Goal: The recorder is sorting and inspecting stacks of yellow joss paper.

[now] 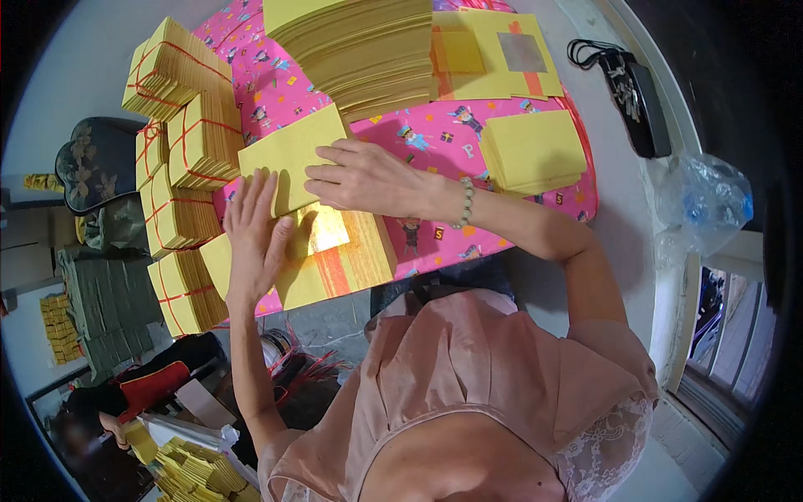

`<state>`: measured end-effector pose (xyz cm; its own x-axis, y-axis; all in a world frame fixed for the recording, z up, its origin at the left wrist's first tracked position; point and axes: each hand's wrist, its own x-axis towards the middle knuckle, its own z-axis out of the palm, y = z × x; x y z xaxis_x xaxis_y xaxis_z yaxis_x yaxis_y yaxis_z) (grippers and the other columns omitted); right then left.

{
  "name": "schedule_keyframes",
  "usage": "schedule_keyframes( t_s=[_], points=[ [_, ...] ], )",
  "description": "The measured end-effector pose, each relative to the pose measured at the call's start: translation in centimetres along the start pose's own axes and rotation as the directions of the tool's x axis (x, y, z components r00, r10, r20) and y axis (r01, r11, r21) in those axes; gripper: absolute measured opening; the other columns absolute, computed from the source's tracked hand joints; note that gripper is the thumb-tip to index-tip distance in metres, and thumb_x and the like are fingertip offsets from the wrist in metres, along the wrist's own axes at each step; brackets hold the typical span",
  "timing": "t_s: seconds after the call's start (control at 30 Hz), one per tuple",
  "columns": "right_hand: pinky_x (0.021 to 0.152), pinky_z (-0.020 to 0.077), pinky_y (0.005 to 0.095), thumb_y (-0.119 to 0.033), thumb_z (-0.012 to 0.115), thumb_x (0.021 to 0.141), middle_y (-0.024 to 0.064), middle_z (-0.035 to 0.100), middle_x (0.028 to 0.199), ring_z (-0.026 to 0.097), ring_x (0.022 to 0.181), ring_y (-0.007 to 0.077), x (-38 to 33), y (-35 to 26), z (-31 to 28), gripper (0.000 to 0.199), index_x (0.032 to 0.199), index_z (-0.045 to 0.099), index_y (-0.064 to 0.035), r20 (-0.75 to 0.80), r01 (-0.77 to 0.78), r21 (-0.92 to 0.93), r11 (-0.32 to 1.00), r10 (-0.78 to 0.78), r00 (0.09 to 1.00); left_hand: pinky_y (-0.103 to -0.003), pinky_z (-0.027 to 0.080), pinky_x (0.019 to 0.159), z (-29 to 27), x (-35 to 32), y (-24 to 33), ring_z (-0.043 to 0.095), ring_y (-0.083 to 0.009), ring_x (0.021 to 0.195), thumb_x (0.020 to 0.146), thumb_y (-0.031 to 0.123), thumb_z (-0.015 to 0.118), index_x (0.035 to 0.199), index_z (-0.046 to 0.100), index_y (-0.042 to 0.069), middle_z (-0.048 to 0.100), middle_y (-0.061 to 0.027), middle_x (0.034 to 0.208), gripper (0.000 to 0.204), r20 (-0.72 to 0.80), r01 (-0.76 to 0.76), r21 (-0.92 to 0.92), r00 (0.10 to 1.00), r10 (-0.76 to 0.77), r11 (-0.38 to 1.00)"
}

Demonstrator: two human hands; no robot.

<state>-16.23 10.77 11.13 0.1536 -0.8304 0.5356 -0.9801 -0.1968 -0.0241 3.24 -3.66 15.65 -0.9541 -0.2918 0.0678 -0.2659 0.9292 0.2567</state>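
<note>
Your left hand (253,238) flat and open on a yellow joss-paper stack (330,263) at the pink table's (435,134) near edge, your right hand (364,177) open, pressing a yellow sheet (288,155) just above it, tied bundles (188,142) along the left edge

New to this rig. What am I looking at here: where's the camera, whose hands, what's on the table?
There is no machine here: a person works with two bare hands. The single picture comes from a fisheye camera worn on the person's head, looking down, so straight edges bend near the rim and the forearms come in from below. The left hand and the right hand both lie flat on a yellow sheet atop a paper stack; neither grips anything. They work on a pink patterned cloth. At left lie yellow bundles tied with red string, at the top a tall stack, at right a small yellow pile. A plastic bag sits at far right.
</note>
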Motion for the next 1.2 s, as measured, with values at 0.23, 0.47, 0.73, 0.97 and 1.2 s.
schedule_keyframes(
  t_s=[0.23, 0.47, 0.73, 0.97, 1.2],
  points=[
    [0.079, 0.0538, 0.0306, -0.017, 0.066, 0.081, 0.0065, 0.068, 0.099, 0.067, 0.093, 0.0188, 0.2, 0.1, 0.2, 0.022, 0.099, 0.065, -0.0045, -0.2, 0.001, -0.097, 0.995, -0.021, 0.98, -0.045, 0.035, 0.105, 0.6, 1.9, 1.0, 0.049, -0.0286, 0.127, 0.083, 0.014, 0.07, 0.132, 0.059, 0.014, 0.057, -0.0071, 0.134, 0.05, -0.247, -0.175, 0.18, 0.945, 0.216, 0.968],
    [0.088, 0.0514, 0.0408, -0.027, 0.061, 0.091, 0.0087, 0.069, 0.107, 0.066, 0.1, 0.0242, 2.1, 0.4, -3.0, 0.027, 0.106, 0.067, -0.0053, -0.17, -0.004, 0.139, 0.99, 0.028, 0.985, -0.036, 0.049, 0.078, 0.4, 1.9, 0.1, 0.063, -0.0205, 0.092, 0.074, 0.006, 0.069, 0.111, 0.071, 0.014, 0.07, 0.0004, 0.105, 0.039, -0.494, -0.246, 0.3, 0.786, 0.371, 0.922],
    [0.079, 0.0501, 0.0324, -0.041, 0.055, 0.099, 0.0036, 0.067, 0.098, 0.062, 0.089, 0.0178, 9.8, 5.1, -3.9, 0.044, 0.125, 0.063, -0.007, 0.347, -0.418, 0.636, 0.649, 0.244, 0.906, -0.033, 0.048, 0.08, -3.7, -3.6, -0.9, 0.064, -0.0203, 0.097, 0.067, 0.004, 0.077, 0.11, 0.073, 0.017, 0.071, 0.0, 0.108, 0.045, -0.637, -0.123, 0.443, 0.654, 0.408, 0.888],
    [0.071, 0.0508, 0.0253, -0.042, 0.059, 0.096, -0.0027, 0.06, 0.091, 0.056, 0.088, 0.0062, 16.9, 0.5, -0.1, 0.04, 0.111, 0.065, -0.006, 0.68, -0.585, 0.679, 0.445, -0.079, 0.729, -0.033, 0.047, 0.082, -1.7, -10.1, -4.4, 0.064, -0.0189, 0.095, 0.073, 0.009, 0.075, 0.111, 0.073, 0.019, 0.07, 0.0015, 0.106, 0.039, -0.703, 0.051, 0.388, 0.663, 0.259, 0.92],
    [0.06, 0.0457, 0.0322, -0.028, 0.064, 0.09, 0.0024, 0.059, 0.071, 0.055, 0.067, 0.0124, 19.4, -2.9, 8.1, 0.027, 0.09, 0.062, -0.0005, 0.764, -0.422, 0.534, 0.732, -0.205, 0.611, -0.036, 0.048, 0.086, 5.2, -14.5, -8.5, 0.061, -0.0231, 0.107, 0.075, 0.007, 0.069, 0.119, 0.068, 0.021, 0.065, -0.0028, 0.121, 0.046, -0.67, 0.119, 0.273, 0.736, 0.1, 0.955]
  ],
)
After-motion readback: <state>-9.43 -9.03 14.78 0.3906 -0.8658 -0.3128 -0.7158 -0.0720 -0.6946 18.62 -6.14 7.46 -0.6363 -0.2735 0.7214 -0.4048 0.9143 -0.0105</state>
